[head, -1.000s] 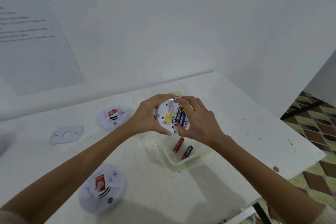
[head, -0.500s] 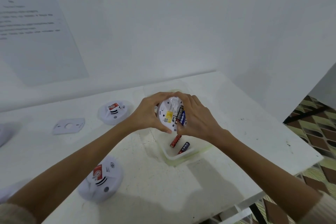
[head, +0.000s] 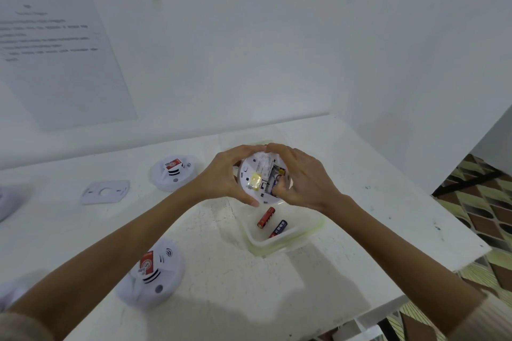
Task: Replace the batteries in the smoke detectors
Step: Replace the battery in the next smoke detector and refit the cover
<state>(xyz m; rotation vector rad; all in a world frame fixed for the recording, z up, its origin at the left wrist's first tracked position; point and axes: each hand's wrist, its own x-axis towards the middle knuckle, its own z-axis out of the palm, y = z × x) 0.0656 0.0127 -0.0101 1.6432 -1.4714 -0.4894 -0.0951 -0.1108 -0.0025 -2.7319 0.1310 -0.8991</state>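
Holding a round white smoke detector (head: 256, 174) back-side up in the air, just above a clear plastic container (head: 277, 244) on the white table (head: 360, 202). Gripping its left rim with the left hand (head: 224, 177), thumb underneath and fingers curled over the far edge. Wrapping the right hand (head: 303, 177) round the right rim, thumb tucked into the open battery compartment (head: 273, 178) and pressing on a cell there; impossible to tell whether seated or half out. Lying loose in the container, close together and clear of the detector: a red battery (head: 266, 217) and a blue battery (head: 279, 228). Resting face-up on the table to the left: a nearer smoke detector (head: 151, 274) and a farther smoke detector (head: 174, 173), with a flat mounting plate (head: 105, 191) beside the latter. Probably easing a cell in or out of the compartment. For a clean job: hold the left grip firm against twisting, push towards the spring end first, then tip the free end, check the polarity marks, and work over the container to catch a slipped cell before any roll off the table.
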